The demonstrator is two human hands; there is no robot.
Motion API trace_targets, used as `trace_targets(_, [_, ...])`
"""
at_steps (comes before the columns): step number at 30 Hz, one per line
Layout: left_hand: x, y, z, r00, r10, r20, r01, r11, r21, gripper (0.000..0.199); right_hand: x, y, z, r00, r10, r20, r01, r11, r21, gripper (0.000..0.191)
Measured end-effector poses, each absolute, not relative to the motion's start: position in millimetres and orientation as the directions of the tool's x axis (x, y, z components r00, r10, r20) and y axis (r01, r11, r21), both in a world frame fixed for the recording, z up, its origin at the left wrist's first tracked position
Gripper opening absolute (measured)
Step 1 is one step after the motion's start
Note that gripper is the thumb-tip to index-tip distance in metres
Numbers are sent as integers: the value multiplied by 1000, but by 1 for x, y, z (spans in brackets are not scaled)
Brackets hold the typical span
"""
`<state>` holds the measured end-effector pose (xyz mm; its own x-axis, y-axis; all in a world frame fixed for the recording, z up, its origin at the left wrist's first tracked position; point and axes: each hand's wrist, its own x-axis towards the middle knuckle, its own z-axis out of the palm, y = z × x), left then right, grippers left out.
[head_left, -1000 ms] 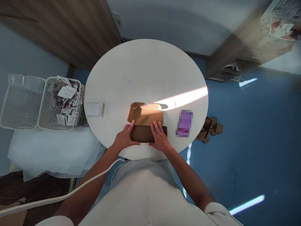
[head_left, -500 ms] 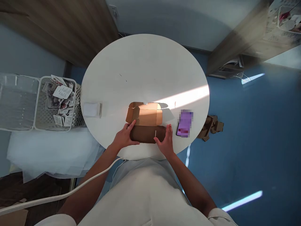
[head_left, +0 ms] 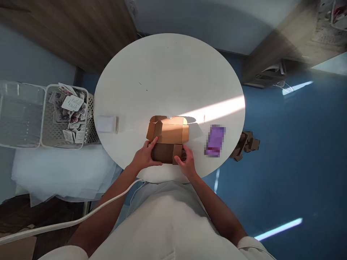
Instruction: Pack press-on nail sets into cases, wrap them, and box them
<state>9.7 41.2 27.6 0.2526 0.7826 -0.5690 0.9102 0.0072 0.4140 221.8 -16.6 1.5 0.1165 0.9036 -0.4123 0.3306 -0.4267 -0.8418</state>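
Note:
A brown cardboard box (head_left: 169,134) lies near the front edge of the round white table, its lid spread open away from me and lit by sunlight. My left hand (head_left: 144,156) grips the box's left end, thumb and fingers around the side wall. At the right end, my right hand (head_left: 187,161) holds the box, with the thumb against a side flap (head_left: 177,154) that stands folded inward over the tray part. Some of my right fingers are hidden behind the cardboard.
On the white table (head_left: 168,72) lie a blurred purple phone (head_left: 215,141) at right and a white stack (head_left: 106,124) at left. A white basket (head_left: 90,121) of small packets stands left. Cardboard pieces (head_left: 248,142) are beyond the right edge. A white cable (head_left: 108,200) crosses my left arm.
My right hand has moved left and turned inward, bringing the box's right side flap over the tray part. My left hand keeps its hold. The view has shifted slightly.

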Motion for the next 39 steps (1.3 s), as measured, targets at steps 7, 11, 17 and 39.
trace_targets(7, [8,40,23,283,787,-549,903,-25,429,118,220,-4,-14,152,868,-474,488,-482,-727,40])
trace_targets(11, [6,36,20,294,798,-526,889,-27,457,118,215,-4,-14,197,868,-456,567,-480,-669,42])
trace_targets(17, [-1,12,8,325,861,-391,773,-4,634,112,207,-3,-11,258,862,-436,630,-492,-601,45])
trace_targets(39, [-52,-31,1,357,829,-431,495,224,839,70,175,-96,14,252,798,-548,259,-601,-756,59])
